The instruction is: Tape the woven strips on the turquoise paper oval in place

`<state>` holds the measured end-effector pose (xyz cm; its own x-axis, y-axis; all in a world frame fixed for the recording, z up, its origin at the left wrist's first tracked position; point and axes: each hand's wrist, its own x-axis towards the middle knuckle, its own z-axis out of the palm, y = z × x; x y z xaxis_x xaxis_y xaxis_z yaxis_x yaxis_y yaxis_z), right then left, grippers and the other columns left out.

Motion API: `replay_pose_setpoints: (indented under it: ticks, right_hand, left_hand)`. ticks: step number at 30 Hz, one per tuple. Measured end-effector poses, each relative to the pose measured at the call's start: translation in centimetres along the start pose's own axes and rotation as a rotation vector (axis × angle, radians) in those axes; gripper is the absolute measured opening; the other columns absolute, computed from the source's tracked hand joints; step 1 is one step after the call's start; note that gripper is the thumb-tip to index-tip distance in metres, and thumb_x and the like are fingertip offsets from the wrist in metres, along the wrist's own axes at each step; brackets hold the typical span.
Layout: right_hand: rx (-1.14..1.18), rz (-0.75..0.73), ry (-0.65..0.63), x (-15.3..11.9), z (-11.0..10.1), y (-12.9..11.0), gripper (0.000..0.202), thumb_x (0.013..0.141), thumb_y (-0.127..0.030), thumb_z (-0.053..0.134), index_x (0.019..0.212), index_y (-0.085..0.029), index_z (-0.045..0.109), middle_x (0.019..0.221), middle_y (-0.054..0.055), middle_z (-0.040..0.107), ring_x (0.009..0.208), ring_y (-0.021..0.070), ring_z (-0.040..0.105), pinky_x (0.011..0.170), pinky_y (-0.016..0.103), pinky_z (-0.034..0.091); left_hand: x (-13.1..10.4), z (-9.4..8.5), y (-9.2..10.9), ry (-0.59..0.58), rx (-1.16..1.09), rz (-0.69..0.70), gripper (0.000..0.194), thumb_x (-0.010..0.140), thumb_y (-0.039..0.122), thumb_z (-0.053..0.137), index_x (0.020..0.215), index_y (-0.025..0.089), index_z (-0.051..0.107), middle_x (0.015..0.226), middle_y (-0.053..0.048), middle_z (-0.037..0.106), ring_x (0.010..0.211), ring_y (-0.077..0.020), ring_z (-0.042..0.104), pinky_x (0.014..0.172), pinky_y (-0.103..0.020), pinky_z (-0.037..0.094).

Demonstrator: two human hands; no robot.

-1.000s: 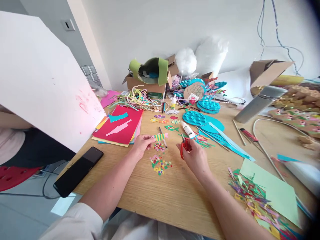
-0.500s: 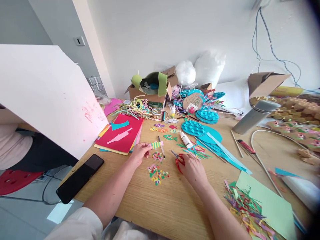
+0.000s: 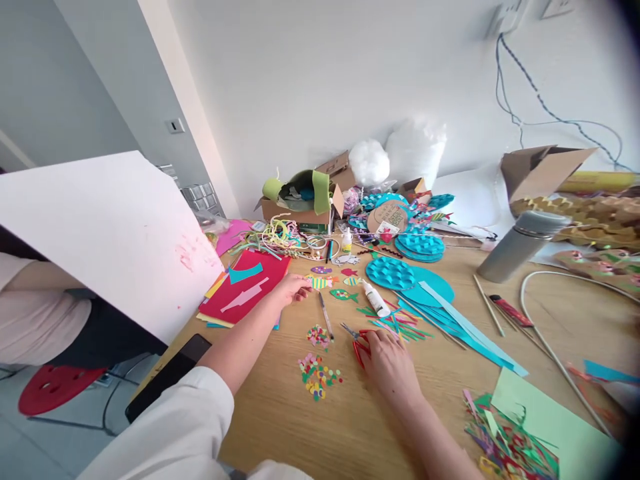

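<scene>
Clock centred on the striped paper fish. Two hands of the wearer in view. Left hand (image 3: 294,288): thumb and fingers together, clamped on one striped paper fish (image 3: 319,283), yellow and green, by its left end; fish is over the fish cluster, contact with tabletop (image 3: 280,407) unclear. Right hand (image 3: 391,363): at 5 o'clock, over the handles of one pair of red-handled scissors (image 3: 358,348), tips aimed at 11; fingertips partly hidden, cannot tell if clamped on them.

Four other fish clear: one purple fish (image 3: 321,270) at 12, one red fish (image 3: 349,272) between 2 and 3, one small striped fish (image 3: 352,281) at 3, one green fish (image 3: 343,295) at 4. One pen (image 3: 326,317) at 6. Two heaps of paper dots, upper heap (image 3: 318,337) and lower heap (image 3: 319,379), both at 6, dots too many to count. Two glue bottles: lying bottle (image 3: 377,300) at 3, upright bottle (image 3: 347,241) at 1.

Red sheet (image 3: 270,273) at 9, topping a paper stack, two offcuts on it: one blue offcut (image 3: 245,272), one pink offcut (image 3: 245,295). One phone (image 3: 170,375) at 8, partly behind the sleeve. One grey flask (image 3: 523,248) and one red cutter (image 3: 511,311), both roughly 3. One other person (image 3: 40,313) at 9, partly hidden by one white board (image 3: 115,233)
</scene>
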<state>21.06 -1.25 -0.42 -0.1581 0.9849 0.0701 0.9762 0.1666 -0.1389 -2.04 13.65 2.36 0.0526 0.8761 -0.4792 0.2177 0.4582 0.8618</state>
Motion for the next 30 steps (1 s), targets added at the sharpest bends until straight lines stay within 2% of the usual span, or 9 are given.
replay_pose_setpoints:
  ticks: [3, 5, 12, 18, 22, 25, 27, 30]
  right_hand:
    - [0.014, 0.004, -0.006, 0.0, 0.0, 0.1, 0.026, 0.094, -0.022, 0.046, 0.103, -0.014, 0.069, 0.103, 0.015, 0.07, 0.098, 0.0278, 0.065, 0.09, 0.038, 0.042]
    - [0.021, 0.005, -0.015, 0.0, 0.0, 0.1, 0.025, 0.094, -0.023, 0.046, 0.103, -0.014, 0.069, 0.103, 0.014, 0.07, 0.098, 0.0279, 0.065, 0.09, 0.039, 0.042]
    - [0.015, -0.002, -0.029, 0.2, 0.1, 0.1, 0.025, 0.095, -0.024, 0.047, 0.102, -0.014, 0.069, 0.102, 0.014, 0.07, 0.097, 0.0285, 0.065, 0.089, 0.04, 0.042]
    - [-0.008, -0.015, -0.033, 0.2, 0.1, 0.2, 0.027, 0.096, -0.026, 0.045, 0.096, -0.014, 0.069, 0.1, 0.015, 0.07, 0.095, 0.0289, 0.064, 0.087, 0.04, 0.042]
    - [-0.007, -0.024, -0.019, 0.2, 0.2, 0.2, 0.025, 0.095, -0.025, 0.046, 0.096, -0.014, 0.068, 0.098, 0.014, 0.07, 0.095, 0.0282, 0.064, 0.088, 0.039, 0.041]
    - [-0.012, -0.03, -0.014, 0.1, 0.2, 0.2, 0.022, 0.095, -0.024, 0.048, 0.097, -0.014, 0.068, 0.097, 0.013, 0.069, 0.096, 0.0273, 0.064, 0.088, 0.037, 0.04]
    - [-0.02, -0.025, -0.019, 0.0, 0.2, 0.2, 0.021, 0.094, -0.024, 0.049, 0.097, -0.014, 0.068, 0.097, 0.013, 0.069, 0.096, 0.0269, 0.063, 0.088, 0.036, 0.04]
    - [-0.027, -0.02, -0.025, 0.0, 0.1, 0.3, 0.021, 0.095, -0.024, 0.049, 0.096, -0.014, 0.068, 0.097, 0.013, 0.069, 0.097, 0.0269, 0.063, 0.088, 0.036, 0.04]
  left_hand:
    - [1.7, 0.0, -0.2, -0.024, 0.063, -0.073, 0.033, 0.092, 0.035, 0.058, 0.118, 0.015, 0.058, 0.115, -0.009, 0.062, 0.096, -0.0196, 0.063, 0.081, -0.04, 0.056]
    - [2.4, -0.2, -0.4, -0.028, 0.096, -0.107, 0.036, 0.092, 0.035, 0.059, 0.122, 0.016, 0.057, 0.121, -0.01, 0.06, 0.103, -0.0217, 0.062, 0.086, -0.043, 0.055]
    - [3.6, -0.5, -0.5, -0.023, 0.212, -0.141, 0.037, 0.092, 0.035, 0.059, 0.123, 0.016, 0.057, 0.122, -0.01, 0.06, 0.104, -0.0223, 0.062, 0.087, -0.044, 0.054]
    - [3.2, 0.1, -0.9, 0.063, 0.408, -0.08, 0.035, 0.092, 0.036, 0.058, 0.12, 0.015, 0.058, 0.118, -0.009, 0.062, 0.1, -0.0204, 0.063, 0.084, -0.042, 0.055]
    - [2.4, 0.1, -1.0, 0.181, 0.6, 0.051, 0.025, 0.088, 0.03, 0.063, 0.105, 0.011, 0.064, 0.101, -0.011, 0.067, 0.09, -0.0221, 0.066, 0.079, -0.04, 0.054]
    - [1.5, 0.1, -1.0, 0.293, 0.758, 0.243, 0.022, 0.082, 0.019, 0.065, 0.103, 0.012, 0.068, 0.104, -0.016, 0.067, 0.102, -0.0283, 0.064, 0.088, -0.041, 0.049]
    - [1.0, 0.4, -1.2, 0.303, 0.857, 0.382, 0.026, 0.082, 0.013, 0.061, 0.106, 0.016, 0.07, 0.111, -0.014, 0.066, 0.113, -0.0266, 0.059, 0.098, -0.037, 0.044]
    - [0.5, 1.1, -1.5, 0.228, 0.989, 0.549, 0.038, 0.081, 0.004, 0.052, 0.108, 0.021, 0.072, 0.114, -0.008, 0.065, 0.118, -0.022, 0.054, 0.105, -0.032, 0.039]
